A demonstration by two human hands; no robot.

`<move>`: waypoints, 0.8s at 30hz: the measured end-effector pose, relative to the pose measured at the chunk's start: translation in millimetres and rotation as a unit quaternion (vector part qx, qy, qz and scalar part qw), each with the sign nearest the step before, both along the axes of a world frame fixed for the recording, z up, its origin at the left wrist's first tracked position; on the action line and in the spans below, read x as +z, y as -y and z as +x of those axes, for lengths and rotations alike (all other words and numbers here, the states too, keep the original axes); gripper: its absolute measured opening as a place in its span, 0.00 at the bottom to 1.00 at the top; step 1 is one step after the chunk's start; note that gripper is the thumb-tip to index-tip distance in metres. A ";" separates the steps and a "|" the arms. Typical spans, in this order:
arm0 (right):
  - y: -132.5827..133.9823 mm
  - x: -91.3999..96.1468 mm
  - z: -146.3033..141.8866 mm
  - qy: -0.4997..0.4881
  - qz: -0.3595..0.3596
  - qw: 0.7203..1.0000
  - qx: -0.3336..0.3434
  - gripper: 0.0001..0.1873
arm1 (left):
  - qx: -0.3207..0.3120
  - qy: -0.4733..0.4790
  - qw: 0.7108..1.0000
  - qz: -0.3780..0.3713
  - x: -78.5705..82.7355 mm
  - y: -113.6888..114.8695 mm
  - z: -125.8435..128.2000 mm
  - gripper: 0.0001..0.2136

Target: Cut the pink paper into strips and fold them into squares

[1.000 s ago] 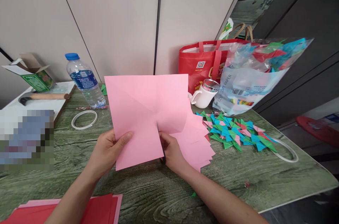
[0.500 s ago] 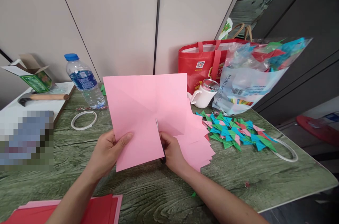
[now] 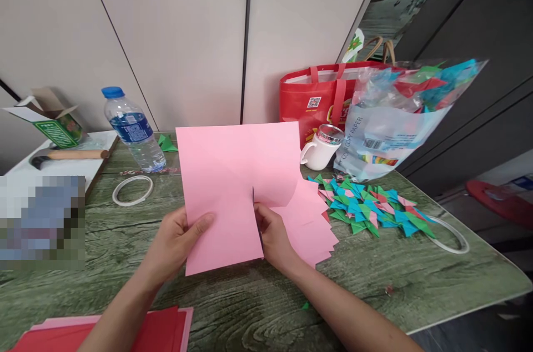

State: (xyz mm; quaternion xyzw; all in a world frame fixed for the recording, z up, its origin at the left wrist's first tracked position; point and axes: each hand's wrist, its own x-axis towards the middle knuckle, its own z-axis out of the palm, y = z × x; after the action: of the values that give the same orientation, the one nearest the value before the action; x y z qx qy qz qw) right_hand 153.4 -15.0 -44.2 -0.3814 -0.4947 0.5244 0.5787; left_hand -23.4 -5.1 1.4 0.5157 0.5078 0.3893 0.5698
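I've got pink paper (image 3: 220,191) pinched in the left hand (image 3: 179,241), scissors (image 3: 253,194) (mostly hidden) gripped in the right hand (image 3: 272,235), apparently mid-cut between them; next snip probably needs paper taut.

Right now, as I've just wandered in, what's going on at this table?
A person is cutting a pink sheet of paper. The left hand holds its left side, while the right hand grips scissors, mostly hidden. The slit runs from the bottom edge to about the middle; the top is uncut. More pink paper lies behind to the right, beside a pile of colourful folded pieces.
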 end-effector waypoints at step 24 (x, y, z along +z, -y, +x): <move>2.0 1.4 -0.8 -0.003 -0.018 1.000 0.004 0.09 | 0.026 0.122 0.986 -0.111 18.8 3.8 9.4 0.20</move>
State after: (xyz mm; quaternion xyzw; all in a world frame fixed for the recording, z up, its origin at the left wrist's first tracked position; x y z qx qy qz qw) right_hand 152.5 -17.0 -42.7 -0.3878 -0.4850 0.5367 0.5713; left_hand -14.0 -8.9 20.2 0.3844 0.4879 0.4053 0.6708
